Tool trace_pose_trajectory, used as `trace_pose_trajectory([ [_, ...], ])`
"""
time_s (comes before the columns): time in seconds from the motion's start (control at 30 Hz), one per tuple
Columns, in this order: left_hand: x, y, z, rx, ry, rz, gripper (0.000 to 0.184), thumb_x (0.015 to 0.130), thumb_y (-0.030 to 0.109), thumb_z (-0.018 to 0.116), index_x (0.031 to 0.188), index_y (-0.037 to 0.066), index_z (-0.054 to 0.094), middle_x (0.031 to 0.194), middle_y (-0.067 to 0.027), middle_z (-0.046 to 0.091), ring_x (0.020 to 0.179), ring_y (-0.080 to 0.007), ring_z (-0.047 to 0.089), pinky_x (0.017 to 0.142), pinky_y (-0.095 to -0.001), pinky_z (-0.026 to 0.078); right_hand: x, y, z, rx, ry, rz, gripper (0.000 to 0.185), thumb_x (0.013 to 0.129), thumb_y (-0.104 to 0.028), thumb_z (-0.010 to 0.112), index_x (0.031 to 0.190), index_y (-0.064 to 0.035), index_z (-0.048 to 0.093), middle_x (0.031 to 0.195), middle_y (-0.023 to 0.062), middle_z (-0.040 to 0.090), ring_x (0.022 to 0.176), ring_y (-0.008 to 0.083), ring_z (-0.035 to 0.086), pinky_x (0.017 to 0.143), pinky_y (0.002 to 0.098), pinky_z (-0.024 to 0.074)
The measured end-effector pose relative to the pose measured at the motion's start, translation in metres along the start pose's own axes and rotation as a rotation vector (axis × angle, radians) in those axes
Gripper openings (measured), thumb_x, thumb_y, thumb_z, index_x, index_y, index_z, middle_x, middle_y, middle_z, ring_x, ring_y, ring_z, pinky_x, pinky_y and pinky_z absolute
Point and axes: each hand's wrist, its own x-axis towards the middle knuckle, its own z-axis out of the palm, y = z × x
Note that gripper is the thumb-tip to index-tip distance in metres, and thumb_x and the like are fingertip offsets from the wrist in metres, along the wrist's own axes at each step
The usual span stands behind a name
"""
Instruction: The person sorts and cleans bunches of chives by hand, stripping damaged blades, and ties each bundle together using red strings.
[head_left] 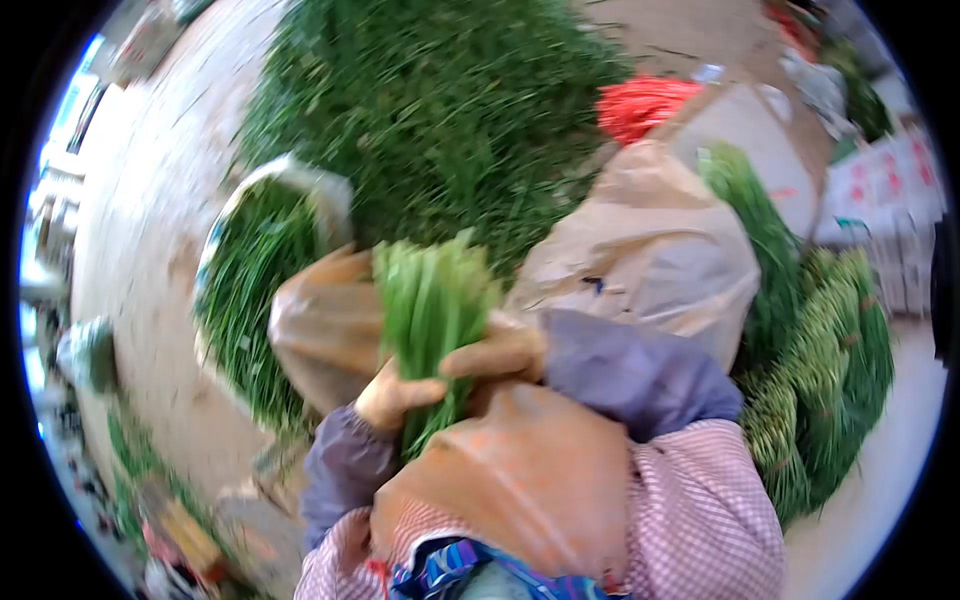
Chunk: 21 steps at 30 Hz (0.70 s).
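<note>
A thick bunch of chives (pixel 430 300) stands upright over my lap, its pale cut ends at the top and its darker leaves hanging down. My left hand (pixel 395 395), in a pale glove, is closed round the lower left side of the bunch, thumb across its front. From the right, my right hand (pixel 497 352), also gloved, grips the same bunch with its fingers across it. A tan plastic apron (pixel 520 470) covers my lap below the hands.
Beyond my knees lies a large heap of loose green leaves (pixel 440 110). A sack of greens (pixel 255 290) stands at left. Stacked bundles (pixel 810 380) with pale ends rise at right, beside another bunch (pixel 755 230). Red ties (pixel 640 105) lie near a pale board (pixel 750 150).
</note>
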Motion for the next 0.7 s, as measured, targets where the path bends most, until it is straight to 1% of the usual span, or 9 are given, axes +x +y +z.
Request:
trace_pose_trajectory([
  [0.1, 0.011, 0.015, -0.002, 0.064, -0.182, -0.230, 0.074, 0.066, 0.038, 0.083, 0.123, 0.000, 0.056, 0.110, -0.0116, 0.063, 0.100, -0.0241, 0.063, 0.087, -0.0340, 0.052, 0.005, -0.010, 0.007, -0.095, 0.099, -0.156, 0.077, 0.072, -0.008, 0.079, 0.140, -0.0085, 0.042, 0.124, 0.0080, 0.057, 0.118, 0.0169, 0.052, 0.097, 0.0374, 0.0446],
  [0.13, 0.018, 0.021, 0.003, 0.076, -0.245, -0.274, 0.072, 0.064, 0.044, 0.083, 0.117, 0.000, 0.059, 0.102, -0.0110, 0.064, 0.095, -0.0232, 0.064, 0.085, -0.0338, 0.053, 0.003, -0.014, 0.016, -0.023, 0.194, -0.208, 0.065, 0.072, -0.012, 0.077, 0.131, -0.0055, 0.050, 0.116, 0.0093, 0.061, 0.110, 0.0194, 0.055, 0.095, 0.0368, 0.0453],
  [0.17, 0.027, 0.026, 0.007, 0.118, -0.258, -0.289, 0.073, 0.064, 0.045, 0.083, 0.116, 0.000, 0.059, 0.102, -0.0111, 0.065, 0.095, -0.0234, 0.064, 0.084, -0.0344, 0.053, 0.000, -0.020, 0.023, 0.055, 0.275, -0.259, 0.053, 0.073, -0.015, 0.076, 0.121, -0.0026, 0.058, 0.107, 0.0106, 0.064, 0.101, 0.0218, 0.059, 0.093, 0.0362, 0.0460],
  [0.27, 0.051, 0.037, 0.015, 0.233, -0.267, -0.332, 0.076, 0.066, 0.051, 0.082, 0.117, -0.001, 0.059, 0.101, -0.0122, 0.066, 0.091, -0.0249, 0.066, 0.081, -0.0368, 0.056, -0.008, -0.029, 0.016, 0.344, 0.324, -0.205, 0.050, 0.074, -0.011, 0.075, 0.120, -0.0032, 0.059, 0.104, 0.0123, 0.066, 0.097, 0.0238, 0.063, 0.089, 0.0374, 0.0505],
  [0.37, 0.066, 0.051, 0.077, 0.187, -0.225, -0.362, 0.078, 0.068, 0.051, 0.081, 0.119, -0.002, 0.058, 0.099, -0.0131, 0.067, 0.090, -0.0257, 0.067, 0.080, -0.0370, 0.057, -0.020, -0.041, -0.014, 0.411, 0.293, -0.350, 0.044, 0.074, -0.008, 0.073, 0.116, -0.0026, 0.061, 0.096, 0.0136, 0.068, 0.088, 0.0256, 0.068, 0.081, 0.0383, 0.0554],
  [0.5, 0.109, 0.041, 0.114, 0.348, -0.441, -0.278, 0.090, 0.074, 0.066, 0.069, 0.130, -0.003, 0.050, 0.112, -0.0172, 0.063, 0.099, -0.0252, 0.064, 0.089, -0.0375, 0.051, -0.079, -0.097, -0.046, 0.480, 0.392, -0.284, 0.041, 0.079, -0.024, 0.070, 0.113, -0.0018, 0.061, 0.098, 0.0131, 0.067, 0.085, 0.0262, 0.067, 0.079, 0.0399, 0.0559],
  [0.6, 0.139, 0.040, 0.159, 0.448, -0.608, -0.065, 0.108, 0.069, 0.073, 0.068, 0.139, -0.003, 0.038, 0.123, -0.0151, 0.058, 0.112, -0.0219, 0.057, 0.098, -0.0359, 0.044, -0.142, -0.170, -0.040, 0.387, 0.709, -0.521, 0.047, 0.080, -0.026, 0.071, 0.120, -0.0068, 0.055, 0.092, 0.0126, 0.065, 0.080, 0.0283, 0.067, 0.071, 0.0410, 0.0577],
  [0.63, 0.148, 0.045, 0.175, 0.404, -0.684, 0.075, 0.098, 0.077, 0.063, 0.069, 0.141, -0.003, 0.036, 0.123, -0.0149, 0.058, 0.110, -0.0211, 0.057, 0.098, -0.0347, 0.044, -0.172, -0.196, -0.038, 0.334, 0.750, -0.503, 0.046, 0.079, -0.028, 0.072, 0.116, -0.0058, 0.056, 0.094, 0.0128, 0.066, 0.078, 0.0265, 0.067, 0.069, 0.0411, 0.0587],
  [0.7, 0.173, 0.048, 0.169, 0.512, -0.546, 0.094, 0.077, 0.087, 0.045, 0.068, 0.141, -0.003, 0.038, 0.123, -0.0145, 0.059, 0.108, -0.0196, 0.058, 0.096, -0.0325, 0.044, -0.232, -0.236, -0.052, 0.002, 0.881, -0.619, 0.048, 0.078, -0.027, 0.073, 0.115, -0.0020, 0.055, 0.091, 0.0126, 0.065, 0.073, 0.0214, 0.067, 0.067, 0.0378, 0.0604],
])
